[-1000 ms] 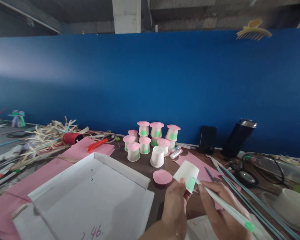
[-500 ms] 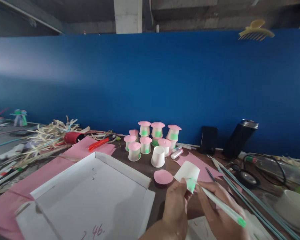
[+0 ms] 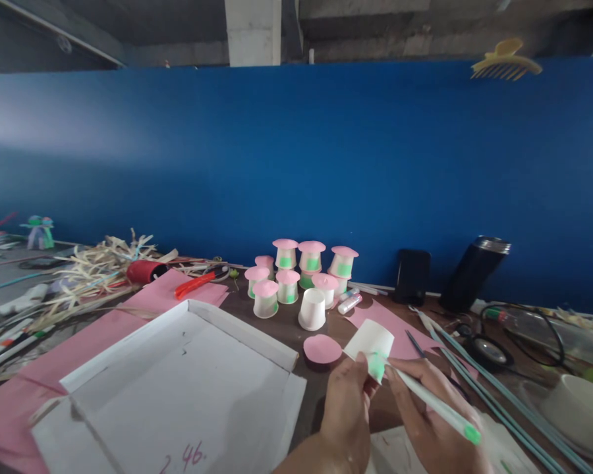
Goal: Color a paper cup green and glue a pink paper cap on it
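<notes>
My left hand (image 3: 346, 408) grips a white paper cup (image 3: 369, 340) tilted on its side, thumb over its wall. A green patch shows on the cup near its lower edge. In my right hand (image 3: 425, 411) is a white marker (image 3: 437, 403) with a green end, its tip against the green patch. Just left of the cup lies a pink paper disc (image 3: 322, 349). Behind that, a plain white paper cup (image 3: 312, 310) stands upside down. Several upside-down cups with green patches and pink paper tops (image 3: 265, 289) are grouped further back, some stacked.
A white cardboard box lid (image 3: 178, 395) lies at left over pink paper (image 3: 24, 408). Red-handled scissors (image 3: 195, 284) and paper strips (image 3: 103, 263) are behind it. At right are a black flask (image 3: 474, 273), a phone (image 3: 412, 276), light-blue cords (image 3: 494, 395) and a large white cup (image 3: 580, 411).
The green patch on the held cup has become fuller. My right hand and the marker have shifted slightly; the left hand stays nearly still.
</notes>
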A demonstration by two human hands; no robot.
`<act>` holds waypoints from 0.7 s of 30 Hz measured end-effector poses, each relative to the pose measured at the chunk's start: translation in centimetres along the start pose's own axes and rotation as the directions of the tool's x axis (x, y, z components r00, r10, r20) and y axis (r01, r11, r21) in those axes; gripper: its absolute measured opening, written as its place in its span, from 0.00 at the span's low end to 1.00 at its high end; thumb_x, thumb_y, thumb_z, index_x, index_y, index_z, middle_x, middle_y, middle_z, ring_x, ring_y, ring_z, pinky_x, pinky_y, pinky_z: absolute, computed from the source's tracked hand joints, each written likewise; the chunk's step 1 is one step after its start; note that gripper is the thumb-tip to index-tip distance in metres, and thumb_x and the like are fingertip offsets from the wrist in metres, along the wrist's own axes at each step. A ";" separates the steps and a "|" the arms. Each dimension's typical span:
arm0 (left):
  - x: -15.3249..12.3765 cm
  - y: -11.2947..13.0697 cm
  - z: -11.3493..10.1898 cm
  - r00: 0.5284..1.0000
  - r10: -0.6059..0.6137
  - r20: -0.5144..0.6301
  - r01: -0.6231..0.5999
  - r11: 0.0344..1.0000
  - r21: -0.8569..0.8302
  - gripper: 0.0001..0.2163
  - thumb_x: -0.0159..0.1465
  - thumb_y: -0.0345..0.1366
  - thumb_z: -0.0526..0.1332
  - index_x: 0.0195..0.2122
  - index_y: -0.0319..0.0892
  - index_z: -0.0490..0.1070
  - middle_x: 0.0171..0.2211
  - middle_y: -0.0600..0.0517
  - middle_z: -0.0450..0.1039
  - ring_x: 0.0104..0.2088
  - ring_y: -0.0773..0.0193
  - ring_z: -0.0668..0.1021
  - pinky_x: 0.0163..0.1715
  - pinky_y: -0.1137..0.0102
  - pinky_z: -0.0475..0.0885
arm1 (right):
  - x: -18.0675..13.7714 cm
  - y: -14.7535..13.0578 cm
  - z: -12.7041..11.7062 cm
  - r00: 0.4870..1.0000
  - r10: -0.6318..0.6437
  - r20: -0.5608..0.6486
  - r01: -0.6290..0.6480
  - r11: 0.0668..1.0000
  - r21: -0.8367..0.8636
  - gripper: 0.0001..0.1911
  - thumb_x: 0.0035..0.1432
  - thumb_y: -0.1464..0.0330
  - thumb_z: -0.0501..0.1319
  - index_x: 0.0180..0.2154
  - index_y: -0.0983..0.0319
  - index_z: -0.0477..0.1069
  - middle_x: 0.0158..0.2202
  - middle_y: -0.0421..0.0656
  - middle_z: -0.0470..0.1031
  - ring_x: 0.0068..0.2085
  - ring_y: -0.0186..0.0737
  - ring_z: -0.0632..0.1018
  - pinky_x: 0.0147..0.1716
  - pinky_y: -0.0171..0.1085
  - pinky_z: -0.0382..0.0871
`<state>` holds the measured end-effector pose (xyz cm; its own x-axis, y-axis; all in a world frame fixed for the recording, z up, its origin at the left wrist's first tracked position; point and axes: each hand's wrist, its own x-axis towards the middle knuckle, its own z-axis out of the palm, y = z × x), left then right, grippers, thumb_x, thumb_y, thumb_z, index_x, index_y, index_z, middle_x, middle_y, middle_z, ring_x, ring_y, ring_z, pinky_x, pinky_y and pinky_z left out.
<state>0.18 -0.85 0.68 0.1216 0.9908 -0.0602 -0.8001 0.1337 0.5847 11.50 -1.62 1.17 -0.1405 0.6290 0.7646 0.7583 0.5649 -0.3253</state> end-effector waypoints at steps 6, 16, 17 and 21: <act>0.1 -0.2 -0.2 1.000 -0.008 -0.003 0.008 1.000 0.002 0.12 0.57 0.41 0.61 0.33 0.35 0.75 0.34 0.44 0.76 0.41 0.56 0.74 0.46 0.64 0.64 | 0.1 0.0 0.0 0.999 0.024 -0.031 -0.024 1.000 0.010 0.05 0.59 0.69 0.57 0.39 0.59 0.69 0.33 0.41 0.74 0.34 0.36 0.77 0.36 0.33 0.68; 0.5 -0.2 -0.3 0.986 -0.107 -0.128 0.088 0.985 -0.146 0.11 0.58 0.37 0.60 0.38 0.35 0.72 0.41 0.41 0.74 0.45 0.54 0.73 0.46 0.65 0.66 | 0.2 -0.9 -0.9 0.983 0.134 -0.125 -0.131 0.991 0.031 0.07 0.58 0.65 0.58 0.38 0.60 0.70 0.34 0.42 0.75 0.35 0.37 0.76 0.36 0.34 0.66; 0.6 -0.2 -0.3 0.985 -0.112 -0.132 0.091 0.983 -0.158 0.11 0.58 0.37 0.60 0.38 0.35 0.72 0.41 0.41 0.74 0.45 0.54 0.74 0.46 0.65 0.66 | 0.2 -1.0 -1.0 0.981 0.139 -0.133 -0.137 0.990 0.027 0.07 0.58 0.65 0.58 0.38 0.60 0.71 0.34 0.42 0.75 0.35 0.38 0.76 0.37 0.34 0.66; 0.7 -0.3 -0.5 0.986 -0.116 -0.123 0.090 0.975 -0.201 0.12 0.58 0.35 0.59 0.41 0.34 0.71 0.41 0.42 0.74 0.44 0.55 0.74 0.45 0.65 0.67 | 0.4 -0.9 -0.9 0.988 0.119 -0.099 -0.116 0.992 0.039 0.06 0.58 0.66 0.58 0.37 0.59 0.71 0.33 0.41 0.74 0.35 0.36 0.75 0.38 0.33 0.65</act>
<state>0.22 -0.19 0.04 0.1403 0.9637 -0.2272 -0.8876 0.2241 0.4025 11.33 -2.31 2.26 0.0149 0.6357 0.7718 0.7439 0.5088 -0.4334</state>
